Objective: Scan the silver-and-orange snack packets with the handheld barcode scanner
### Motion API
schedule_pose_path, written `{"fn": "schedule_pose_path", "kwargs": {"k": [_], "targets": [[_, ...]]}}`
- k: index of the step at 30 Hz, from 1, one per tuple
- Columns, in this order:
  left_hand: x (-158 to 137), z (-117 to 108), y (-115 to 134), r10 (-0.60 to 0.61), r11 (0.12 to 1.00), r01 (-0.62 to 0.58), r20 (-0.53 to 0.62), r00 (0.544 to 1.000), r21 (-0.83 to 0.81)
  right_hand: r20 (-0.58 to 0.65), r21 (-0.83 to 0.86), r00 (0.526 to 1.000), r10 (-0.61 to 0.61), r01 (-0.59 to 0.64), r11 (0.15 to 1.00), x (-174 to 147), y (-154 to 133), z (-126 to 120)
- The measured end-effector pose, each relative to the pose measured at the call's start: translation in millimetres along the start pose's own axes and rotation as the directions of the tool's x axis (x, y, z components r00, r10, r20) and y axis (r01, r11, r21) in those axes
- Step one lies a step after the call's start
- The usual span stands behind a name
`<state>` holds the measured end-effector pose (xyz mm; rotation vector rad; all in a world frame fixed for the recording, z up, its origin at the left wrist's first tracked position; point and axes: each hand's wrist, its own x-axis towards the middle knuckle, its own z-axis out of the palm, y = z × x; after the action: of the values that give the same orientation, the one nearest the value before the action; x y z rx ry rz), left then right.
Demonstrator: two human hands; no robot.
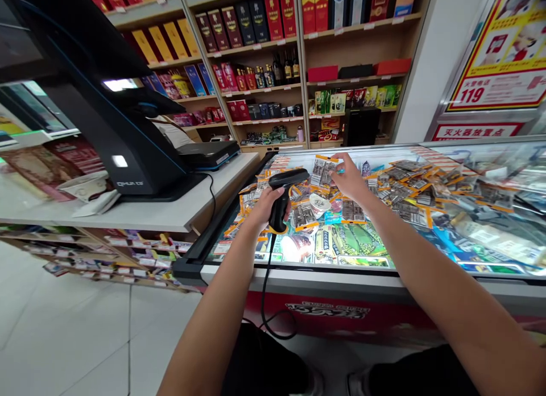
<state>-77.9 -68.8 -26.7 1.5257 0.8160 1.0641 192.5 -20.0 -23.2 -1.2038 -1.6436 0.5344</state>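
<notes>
left hand (268, 207): wrapped round a black scanner (290, 177) | right hand (346, 177): pinching a small packet (321, 172) by its edge | packet: above the freezer (341, 277), near the scanner's nose | risk: a weak pinch could drop it among the other packets (407, 185); a snagged cord (265, 293) could tug the scanner
</notes>
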Motion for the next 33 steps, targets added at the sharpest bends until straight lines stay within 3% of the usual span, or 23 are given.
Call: {"fn": "schedule_pose_path", "kwargs": {"k": [9, 15, 26, 33], "targets": [[-2.2, 3.4, 0.1, 0.016, 1.000, -0.016, -0.003, 1.000, 0.022, 0.040, -0.155, 0.995, -0.096, 0.102, 0.983, 1.0, 6.3, -1.9], [-3.6, 5.1, 2.3, 0.000, 0.999, 0.001, -0.010, 1.000, 0.033, 0.051, -0.158, 0.991, -0.123, 0.129, 0.979, -2.3, 3.2, -1.1], [-1.5, 4.4, 2.0, 0.020, 0.999, -0.019, -0.038, 0.999, 0.038, 0.037, -0.167, 0.998, -0.050, 0.055, 0.984, -1.0, 3.6, -10.2], [-1.7, 4.4, 2.2, 0.025, 0.999, -0.024, -0.019, 1.000, 0.028, -0.001, -0.186, 0.993, -0.118, 0.116, 0.976, 0.8, 9.0, -10.8]]}}
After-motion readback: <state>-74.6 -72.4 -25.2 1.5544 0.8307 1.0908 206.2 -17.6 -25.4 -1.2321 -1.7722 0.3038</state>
